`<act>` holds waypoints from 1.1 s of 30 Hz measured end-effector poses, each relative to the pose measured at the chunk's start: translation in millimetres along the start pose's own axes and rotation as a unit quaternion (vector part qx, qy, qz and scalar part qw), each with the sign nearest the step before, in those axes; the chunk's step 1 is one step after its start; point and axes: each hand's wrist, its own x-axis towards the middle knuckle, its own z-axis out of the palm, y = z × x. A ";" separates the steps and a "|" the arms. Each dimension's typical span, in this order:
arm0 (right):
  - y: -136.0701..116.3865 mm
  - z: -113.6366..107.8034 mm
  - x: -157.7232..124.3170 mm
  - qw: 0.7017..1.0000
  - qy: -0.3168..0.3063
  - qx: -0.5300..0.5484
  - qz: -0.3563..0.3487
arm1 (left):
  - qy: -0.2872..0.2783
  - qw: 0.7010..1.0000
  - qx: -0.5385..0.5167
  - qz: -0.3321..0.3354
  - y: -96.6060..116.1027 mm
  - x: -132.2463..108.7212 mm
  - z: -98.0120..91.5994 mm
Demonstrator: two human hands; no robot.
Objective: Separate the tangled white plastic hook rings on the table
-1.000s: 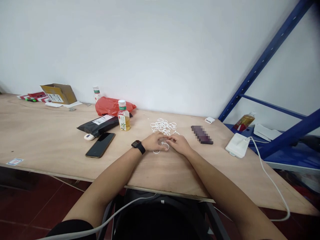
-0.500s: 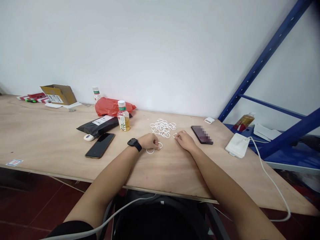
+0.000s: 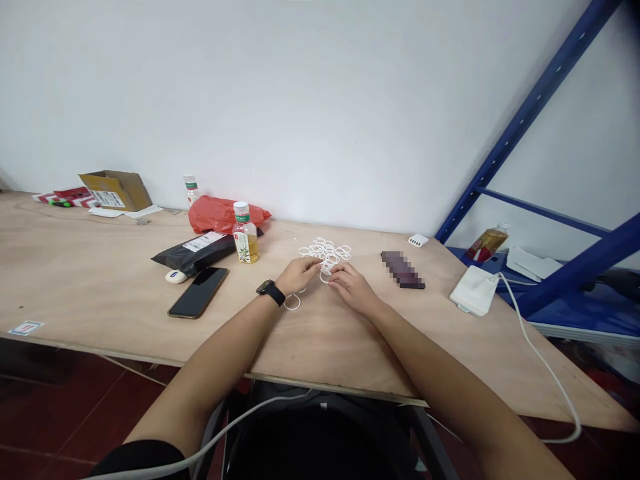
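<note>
The slim white closed rings, plastic by the look of them, lie in a loose overlapping pile on the pale wooden desk, just to the far side of the person's 2 hands. The left hand has its thumb and forefinger drawn close together and the right hand has its fingers bent inward, with 1 thin white ring between them at the pile's near edge; whether either set of fingers pinches it is too small to tell. The likeliest trouble is tangling: because the rings overlap, a pull on 1 could drag its neighbours along or scatter them over the smooth desk. Such narrow bands also give the fingertips little to hold, so a light touch could let a ring slip, while a hard squeeze could bend it. The 1 separate white ring near the left wrist, below the black square-faced watch, could get swept toward the desk's near edge if that forearm draws back low. The clear plastic bottle of yellow drink, standing upright left of the pile, could tip if an elbow or hand swings wide.
</note>
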 end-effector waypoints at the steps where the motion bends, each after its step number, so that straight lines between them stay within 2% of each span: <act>1: -3.2 0.9 0.5 1.000 -0.009 0.002 -0.013 | -0.009 1.000 -0.025 -0.014 -0.7 0.2 3.9; 4: -7.1 2.4 1.4 0.999 -0.022 -0.008 -0.047 | -0.017 0.995 -0.080 -0.054 -3.3 1.6 10.1; 7: -6.2 3.0 1.8 0.997 -0.030 -0.032 -0.064 | 0.008 0.991 -0.113 -0.075 -2.9 3.2 10.5; 19: -10.6 6.8 3.8 0.990 -0.056 -0.088 -0.092 | 0.032 0.987 -0.129 -0.092 1.5 4.0 10.6; 24: -17.5 16.7 6.1 0.987 -0.059 -0.113 -0.101 | 0.052 0.988 -0.093 -0.110 0.6 6.3 11.8; 28: -19.6 17.2 6.6 0.989 -0.037 -0.090 -0.110 | 0.061 0.993 -0.037 -0.098 -1.8 5.7 4.3; 31: -6.1 12.7 5.4 0.994 0.008 -0.093 -0.053 | 0.050 0.994 0.072 -0.058 -3.9 3.2 -6.5; 33: 10.0 10.0 3.2 0.994 0.009 -0.110 0.005 | 0.016 0.989 0.145 -0.033 -4.8 1.2 -12.8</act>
